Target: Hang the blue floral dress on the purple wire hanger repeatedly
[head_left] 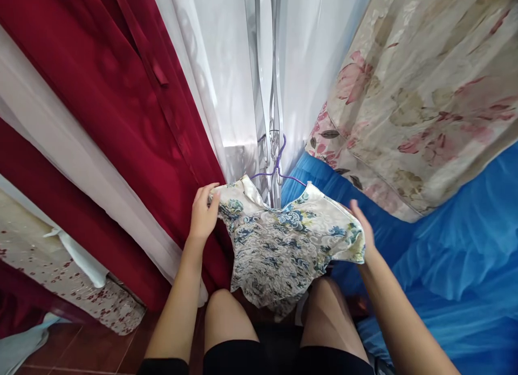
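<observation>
A short-sleeved floral blouse (pixel 279 245), white with blue and yellow flowers, hangs on a purple hanger (pixel 279 164) in front of my knees. At its left shoulder edge, my left hand (pixel 204 212) is closed, thumb and fingers pinching the cloth. My right hand (pixel 364 226) rests against the outer edge of the other sleeve. Its one plainly visible digit points up, straight and apart from the cloth's front, while the rest is partly hidden behind the sleeve. The hanger's hook reaches up to several white straps (pixel 267 67).
Long dark-red cloth (pixel 133 94) hangs at the left beside white cloth (pixel 226 67). On the right are a pink floral cream garment (pixel 421 105) and ruffled blue fabric (pixel 453 245). Reddish floor tiles (pixel 93 348) show at lower left.
</observation>
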The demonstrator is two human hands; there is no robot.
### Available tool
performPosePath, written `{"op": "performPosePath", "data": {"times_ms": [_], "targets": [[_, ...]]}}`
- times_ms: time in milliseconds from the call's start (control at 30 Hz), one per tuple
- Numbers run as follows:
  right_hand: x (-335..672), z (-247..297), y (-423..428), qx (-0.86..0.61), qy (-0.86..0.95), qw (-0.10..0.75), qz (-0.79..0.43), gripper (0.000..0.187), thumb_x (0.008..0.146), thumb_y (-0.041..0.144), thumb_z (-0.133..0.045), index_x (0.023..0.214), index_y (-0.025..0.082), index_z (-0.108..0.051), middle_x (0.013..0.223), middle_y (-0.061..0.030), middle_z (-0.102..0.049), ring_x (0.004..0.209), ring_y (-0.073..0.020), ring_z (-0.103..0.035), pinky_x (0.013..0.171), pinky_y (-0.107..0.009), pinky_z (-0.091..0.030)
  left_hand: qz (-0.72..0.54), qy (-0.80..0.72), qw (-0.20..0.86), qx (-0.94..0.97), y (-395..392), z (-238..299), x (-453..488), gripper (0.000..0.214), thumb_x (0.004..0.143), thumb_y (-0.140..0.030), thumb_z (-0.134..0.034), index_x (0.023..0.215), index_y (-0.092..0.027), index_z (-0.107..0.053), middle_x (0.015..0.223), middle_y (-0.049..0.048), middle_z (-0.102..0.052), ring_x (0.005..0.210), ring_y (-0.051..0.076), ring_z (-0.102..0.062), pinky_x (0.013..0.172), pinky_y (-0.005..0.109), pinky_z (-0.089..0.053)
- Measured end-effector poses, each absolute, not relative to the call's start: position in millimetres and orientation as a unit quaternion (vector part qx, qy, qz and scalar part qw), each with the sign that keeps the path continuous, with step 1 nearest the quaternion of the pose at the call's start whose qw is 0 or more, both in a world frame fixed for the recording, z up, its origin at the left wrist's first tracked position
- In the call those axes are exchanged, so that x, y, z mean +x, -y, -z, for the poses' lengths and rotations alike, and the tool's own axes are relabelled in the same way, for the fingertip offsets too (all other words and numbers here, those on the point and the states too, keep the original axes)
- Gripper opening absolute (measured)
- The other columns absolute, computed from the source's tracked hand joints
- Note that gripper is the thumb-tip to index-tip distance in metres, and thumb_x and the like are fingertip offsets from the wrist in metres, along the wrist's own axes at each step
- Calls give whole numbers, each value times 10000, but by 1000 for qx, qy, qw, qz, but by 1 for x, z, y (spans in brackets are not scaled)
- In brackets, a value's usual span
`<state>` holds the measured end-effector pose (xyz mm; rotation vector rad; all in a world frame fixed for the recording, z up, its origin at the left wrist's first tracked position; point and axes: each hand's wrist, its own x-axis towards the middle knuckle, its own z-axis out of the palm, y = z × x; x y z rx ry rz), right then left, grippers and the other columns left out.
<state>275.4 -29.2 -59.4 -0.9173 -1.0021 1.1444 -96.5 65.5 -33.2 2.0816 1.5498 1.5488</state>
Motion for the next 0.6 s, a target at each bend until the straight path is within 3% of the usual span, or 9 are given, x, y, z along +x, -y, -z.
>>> {"op": "performPosePath", "data": {"times_ms": [100,200,333,467,600], "targets": [[286,63,46,-413,411,642,-499,562,844,736,-587,1001,218,-736,996,-74,-746,894,-289,-710,650,-356,-582,-602,-495,182,600,-67,64,-110,475,950,-516,-574,1264,-165,-630,1265,125,-690,1187,264,-650,1051,406,-495],[283,54,59,-449,419,627,-479,367,809,507,-769,1032,217,-739,829,-21,-738,697,-196,-677,545,-255,-505,-677,-464,210,532,-59,69,-103,533,927,-502,-626,1301,-123,-625,1336,157,-668,1242,271,-638,1098,415,-481],[276,23,59,-464,367,682,-431,270,770,398,-815,937,196,-751,666,13,-684,510,-131,-571,442,-216,-423,-734,-416,167,510,-45,29,-86,527,937,-458,-644,1355,-137,-621,1411,144,-624,1311,269,-594,1150,417,-449],[284,6,57,-454,263,777,-347,214,641,270,-851,818,189,-763,708,-2,-717,552,-145,-620,496,-233,-500,-692,-380,153,594,-36,-18,-79,540,943,-383,-641,1441,-194,-550,1464,105,-580,1356,274,-552,1162,414,-441],[278,28,87,-476,243,781,-322,163,698,325,-823,812,223,-769,711,-11,-702,563,-174,-611,489,-269,-507,-557,-435,47,706,-36,-10,-72,680,851,-178,-680,1495,-238,-472,1491,110,-515,1403,297,-478,1210,463,-363]]}}
